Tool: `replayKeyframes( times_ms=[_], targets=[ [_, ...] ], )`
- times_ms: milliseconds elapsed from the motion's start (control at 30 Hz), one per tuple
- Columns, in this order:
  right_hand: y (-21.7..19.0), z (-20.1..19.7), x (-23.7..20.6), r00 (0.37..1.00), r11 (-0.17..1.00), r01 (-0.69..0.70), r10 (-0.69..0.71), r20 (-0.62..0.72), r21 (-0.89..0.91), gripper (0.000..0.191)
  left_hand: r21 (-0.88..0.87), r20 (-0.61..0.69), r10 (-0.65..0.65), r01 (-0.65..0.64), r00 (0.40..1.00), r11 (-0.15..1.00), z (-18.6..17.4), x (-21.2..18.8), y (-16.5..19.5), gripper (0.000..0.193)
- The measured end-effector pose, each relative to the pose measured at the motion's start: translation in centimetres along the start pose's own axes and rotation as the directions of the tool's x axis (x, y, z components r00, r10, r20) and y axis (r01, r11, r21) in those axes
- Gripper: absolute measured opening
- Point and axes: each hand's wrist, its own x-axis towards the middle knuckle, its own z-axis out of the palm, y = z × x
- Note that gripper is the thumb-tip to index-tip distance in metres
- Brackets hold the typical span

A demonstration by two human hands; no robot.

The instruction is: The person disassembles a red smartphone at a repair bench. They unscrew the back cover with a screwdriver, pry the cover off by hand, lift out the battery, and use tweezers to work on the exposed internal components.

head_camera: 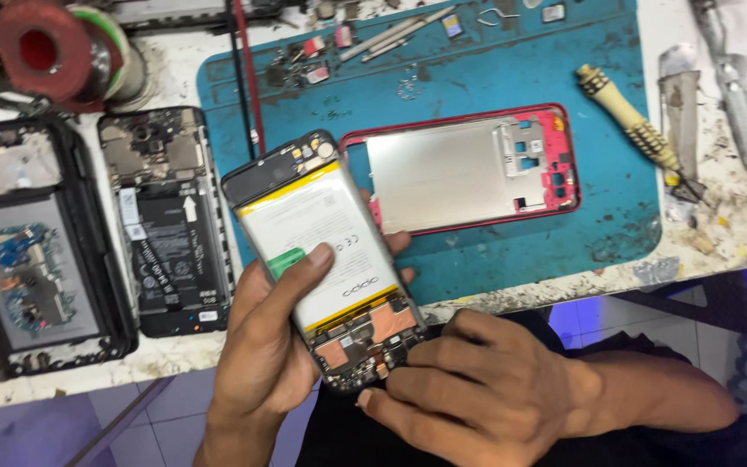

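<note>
My left hand (265, 342) holds an opened phone (326, 259) with its back off, thumb resting on the white battery near a green tab. My right hand (469, 380) comes in from the right, its fingertips pressing on the exposed circuit board at the phone's lower end. The phone is tilted, above the front edge of the workbench. Behind it, on the blue work mat (494, 78), lies a red phone frame (477, 169) with a silver inner plate.
Another opened black phone (166, 220) and a larger dismantled device (23, 251) lie at the left. A cream-handled screwdriver (628, 125), tweezers (395, 35), small parts, a tape roll (41, 47) and metal tools (737, 95) surround the mat.
</note>
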Motion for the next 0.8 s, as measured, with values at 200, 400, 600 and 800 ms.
replayKeyframes(
  times_ms=[200, 400, 600, 800],
  targets=[
    [1.9, -3.5, -2.1, 0.927, 0.921, -0.375, 0.375, -0.022, -0.108, 0.022, 0.025, 0.005, -0.018, 0.018, 1.000, 1.000, -0.5, -0.6, -0.3, 0.050],
    [4.2, -3.5, -3.3, 0.839, 0.821, -0.512, 0.541, 0.057, -0.251, 0.028, 0.011, -0.057, -0.084, 0.085, 0.995, 0.996, -0.6, -1.5, -1.1, 0.052],
    [5.5, -5.6, -1.9, 0.789, 0.732, -0.564, 0.614, 0.012, -0.383, 0.025, 0.062, -0.052, -0.079, 0.083, 0.995, 0.995, -1.1, -1.8, -1.5, 0.056],
    [9.2, -7.2, -0.8, 0.805, 0.754, -0.475, 0.581, 0.123, -0.454, 0.020, -0.004, 0.034, -0.071, 0.071, 0.997, 0.997, -1.9, -1.9, -1.9, 0.054]
  ],
)
